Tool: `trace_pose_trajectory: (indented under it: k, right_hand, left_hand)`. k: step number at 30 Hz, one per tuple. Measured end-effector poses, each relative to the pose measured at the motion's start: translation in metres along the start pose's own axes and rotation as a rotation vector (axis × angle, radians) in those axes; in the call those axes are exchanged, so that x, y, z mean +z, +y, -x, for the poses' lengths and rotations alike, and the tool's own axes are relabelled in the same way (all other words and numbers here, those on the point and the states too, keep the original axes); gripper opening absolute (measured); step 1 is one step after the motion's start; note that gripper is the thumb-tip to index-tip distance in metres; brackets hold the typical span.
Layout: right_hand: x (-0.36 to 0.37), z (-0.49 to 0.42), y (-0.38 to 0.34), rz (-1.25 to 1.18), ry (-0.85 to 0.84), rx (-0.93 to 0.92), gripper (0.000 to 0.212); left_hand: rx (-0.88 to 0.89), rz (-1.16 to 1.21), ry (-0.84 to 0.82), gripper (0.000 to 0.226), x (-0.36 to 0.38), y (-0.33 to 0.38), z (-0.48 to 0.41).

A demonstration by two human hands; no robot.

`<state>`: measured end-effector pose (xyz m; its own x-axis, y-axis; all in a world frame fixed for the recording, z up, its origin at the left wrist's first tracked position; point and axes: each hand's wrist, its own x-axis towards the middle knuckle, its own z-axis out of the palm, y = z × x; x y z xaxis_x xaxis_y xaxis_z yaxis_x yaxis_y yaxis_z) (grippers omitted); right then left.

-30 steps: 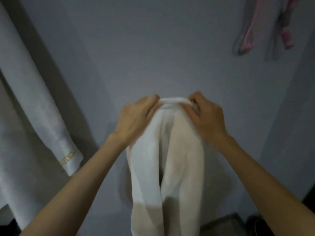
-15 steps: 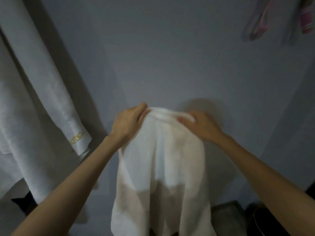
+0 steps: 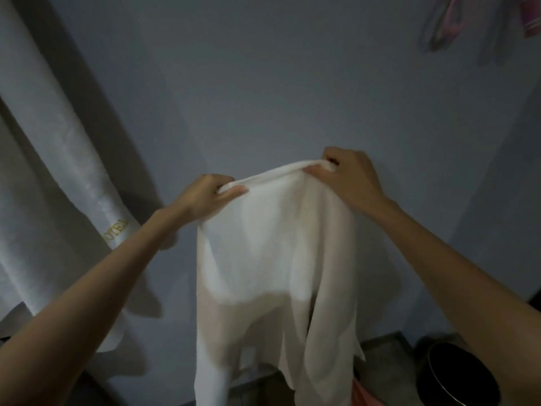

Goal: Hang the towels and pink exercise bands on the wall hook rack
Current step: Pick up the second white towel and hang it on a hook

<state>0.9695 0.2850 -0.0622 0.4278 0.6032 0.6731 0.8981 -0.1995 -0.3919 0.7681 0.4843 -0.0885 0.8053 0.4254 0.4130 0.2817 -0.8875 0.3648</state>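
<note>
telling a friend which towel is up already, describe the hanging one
Start at the grey wall. Down its left side hangs a long white towel, beside the plain towel held up in the middle. Only it carries gold lettering near its lower edge.

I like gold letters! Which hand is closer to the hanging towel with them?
Left. The left hand is just right of the lettered towel; the right hand is farther right, across the held towel.

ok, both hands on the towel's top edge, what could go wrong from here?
1. The left hand and right hand pinch only the top hem of the white towel; a slip could drop it toward the dark bin.
2. No hook is in view, so the hang may miss.
</note>
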Motion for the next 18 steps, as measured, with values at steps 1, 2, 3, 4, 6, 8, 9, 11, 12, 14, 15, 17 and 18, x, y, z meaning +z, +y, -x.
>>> trace_pose_trajectory:
  k: [1,2,3,4,6,8,9,11,12,14,15,17,18]
  right_hand:
    - [-0.003,-0.003,-0.003,0.008,0.047,-0.006,0.045]
    - [-0.006,-0.005,-0.005,0.006,0.076,-0.004,0.045]
    - [-0.007,-0.008,-0.006,-0.004,0.091,0.009,0.045]
    - [-0.008,-0.011,-0.008,-0.022,0.088,0.033,0.045]
    - [-0.011,-0.017,-0.011,-0.097,0.015,0.077,0.042]
    - [-0.014,-0.019,-0.014,-0.152,-0.159,0.087,0.033]
    - [-0.015,-0.017,-0.015,-0.135,-0.277,0.066,0.028]
    - [-0.007,-0.007,-0.009,-0.079,-0.442,-0.005,0.030]
    - [-0.001,-0.002,-0.004,-0.089,-0.451,-0.017,0.035]
    - [0.007,0.004,0.004,-0.214,-0.364,0.015,0.038]
    - [0.007,0.003,0.006,-0.292,-0.327,0.025,0.039]
    - [-0.002,-0.005,0.002,-0.367,-0.328,-0.008,0.039]
    - [-0.007,-0.011,-0.002,-0.377,-0.336,-0.044,0.039]
  left_hand:
    - [0.017,0.046,0.046,0.036,-0.002,0.005,-0.003]
    - [0.036,0.083,0.093,0.030,-0.004,0.011,-0.007]
    - [0.054,0.110,0.133,0.023,-0.006,0.018,-0.010]
    - [0.077,0.124,0.159,0.019,-0.007,0.024,-0.015]
    - [0.100,0.130,0.188,0.019,-0.009,0.040,-0.022]
    - [0.081,0.163,0.233,0.021,-0.010,0.056,-0.026]
    - [0.076,0.180,0.257,0.021,-0.012,0.065,-0.029]
    - [0.094,0.190,0.270,0.021,-0.014,0.082,-0.033]
    - [0.111,0.189,0.265,0.020,-0.015,0.090,-0.035]
    - [0.107,0.198,0.276,0.019,-0.019,0.102,-0.038]
    - [0.092,0.201,0.293,0.019,-0.024,0.106,-0.039]
    - [0.064,0.197,0.323,0.019,-0.036,0.112,-0.041]
    - [0.048,0.191,0.323,0.019,-0.045,0.114,-0.041]
